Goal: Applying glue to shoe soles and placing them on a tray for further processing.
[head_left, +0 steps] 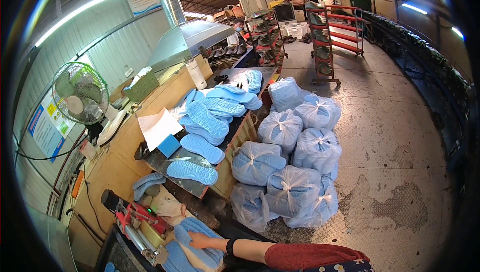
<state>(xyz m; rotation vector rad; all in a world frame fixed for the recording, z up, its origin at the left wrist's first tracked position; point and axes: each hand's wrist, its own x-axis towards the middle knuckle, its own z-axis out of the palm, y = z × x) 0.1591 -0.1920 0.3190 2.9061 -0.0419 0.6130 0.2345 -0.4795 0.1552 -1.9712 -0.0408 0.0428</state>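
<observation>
My right hand [201, 240], with a black band at the wrist and a red sleeve behind it, comes in from the lower right. It rests on a light blue insole [212, 254], fingers bent and pressed against its surface. Another blue insole [176, 257] lies just left of it. Beside them is a red and silver clamp-like machine [141, 224] with a small green light. A crumpled pale cloth or glove [167, 207] sits above the hand. My left hand is outside the picture.
Many blue insoles [207, 119] are piled on the dark bench [200, 160]. Several tied clear bags [292, 184] of insoles stand on the metal floor right of it. A fan [80, 94] is at left. Shoe racks [322, 47] and a masked person [238, 27] are farther back.
</observation>
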